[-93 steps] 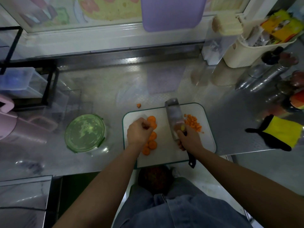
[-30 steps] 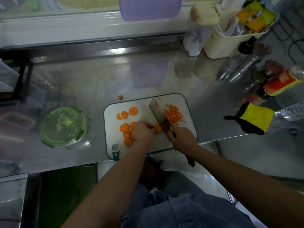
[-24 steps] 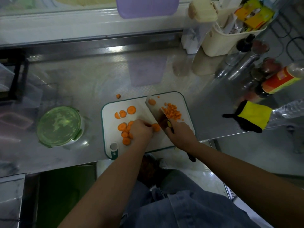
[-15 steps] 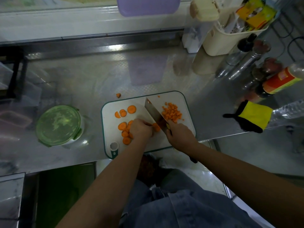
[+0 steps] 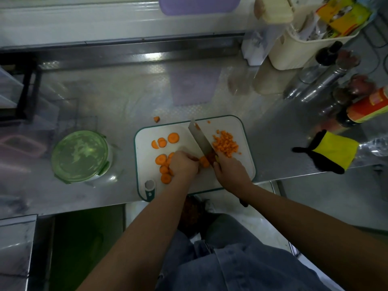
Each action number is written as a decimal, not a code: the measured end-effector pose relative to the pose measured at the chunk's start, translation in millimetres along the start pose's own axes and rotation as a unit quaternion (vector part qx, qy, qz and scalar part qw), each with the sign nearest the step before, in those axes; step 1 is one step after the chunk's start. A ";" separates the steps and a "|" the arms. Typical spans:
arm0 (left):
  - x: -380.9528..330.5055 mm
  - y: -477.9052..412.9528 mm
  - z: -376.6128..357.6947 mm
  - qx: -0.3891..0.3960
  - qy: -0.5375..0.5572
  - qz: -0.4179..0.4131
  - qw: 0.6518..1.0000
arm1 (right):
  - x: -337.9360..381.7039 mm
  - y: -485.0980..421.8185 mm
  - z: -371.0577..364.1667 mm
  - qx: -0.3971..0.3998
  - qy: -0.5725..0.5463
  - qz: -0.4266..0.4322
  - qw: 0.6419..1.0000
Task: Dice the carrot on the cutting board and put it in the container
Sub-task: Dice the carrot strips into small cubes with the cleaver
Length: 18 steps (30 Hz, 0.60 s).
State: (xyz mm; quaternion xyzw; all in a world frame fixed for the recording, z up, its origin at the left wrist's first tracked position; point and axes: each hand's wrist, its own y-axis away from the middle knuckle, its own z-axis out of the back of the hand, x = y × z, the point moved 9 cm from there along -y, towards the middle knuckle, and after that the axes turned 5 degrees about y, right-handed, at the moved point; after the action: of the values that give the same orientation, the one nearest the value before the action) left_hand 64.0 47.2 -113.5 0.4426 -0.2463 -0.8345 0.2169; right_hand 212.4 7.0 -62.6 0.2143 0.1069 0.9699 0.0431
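Left hand curled, pinning round orange carrot slices on white green-rimmed cutting board | right hand grips steel cleaver | diced heap on board's right | round green-lidded container left of board, closed; dicing seemingly half done.

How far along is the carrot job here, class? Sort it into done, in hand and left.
Done: a heap of dice on the board's right side. In hand: the right grip holds the knife at a slice that the left grip pins. Left: whole slices on the board's left, one stray bit on the counter, and the closed container.
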 end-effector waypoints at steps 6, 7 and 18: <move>3.5 -0.2 -1.8 0.022 0.038 0.010 0.999 | 1.8 2.1 10.5 0.007 -0.006 0.016 1.000; 3.4 0.2 -0.9 0.021 0.034 0.010 0.999 | 2.0 2.4 9.6 0.014 -0.001 0.016 1.000; 2.4 -3.6 -1.9 0.014 0.027 0.008 1.000 | 3.9 3.7 1.0 0.040 0.013 0.002 0.999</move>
State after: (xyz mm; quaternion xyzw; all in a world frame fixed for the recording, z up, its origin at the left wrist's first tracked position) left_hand 63.9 48.2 -118.1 0.4657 -0.2556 -0.8171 0.2241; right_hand 209.2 4.0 -59.3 0.2035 0.1459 0.9676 0.0314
